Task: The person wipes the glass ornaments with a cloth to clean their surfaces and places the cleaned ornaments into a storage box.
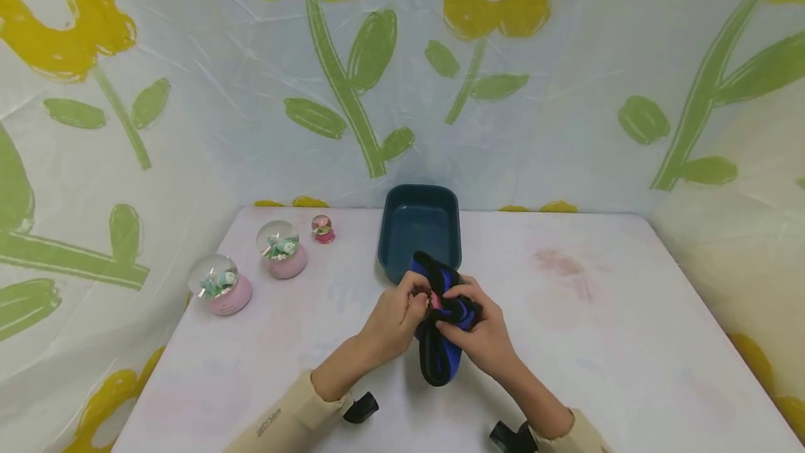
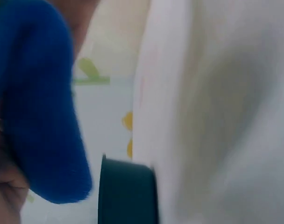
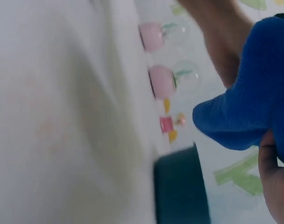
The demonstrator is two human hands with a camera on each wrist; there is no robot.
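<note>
Both hands hold a blue plush cloth with black edging (image 1: 434, 358), bunched into loops and raised in front of the body. My left hand (image 1: 393, 320) pinches its left side, thumb and fingers close together. Between the hands, a small pinkish-red thing (image 1: 434, 300) shows among the folds, partly hidden by the cloth and fingers. On the other side, my right hand (image 1: 481, 334) grips the cloth between thumb and fingers. In the right wrist view the blue cloth (image 3: 254, 107) hangs in a rounded lobe, with the right thumb (image 3: 268, 158) pressed against it.
Just beyond the hands stands a dark teal tub (image 1: 420, 222). To the left are two snow globes with pink bases, one nearer (image 1: 229, 296) and one farther (image 1: 287, 262), plus a tiny globe (image 1: 323, 231) behind. A flower-printed sheet (image 1: 220, 89) hangs around the white table (image 1: 597, 341).
</note>
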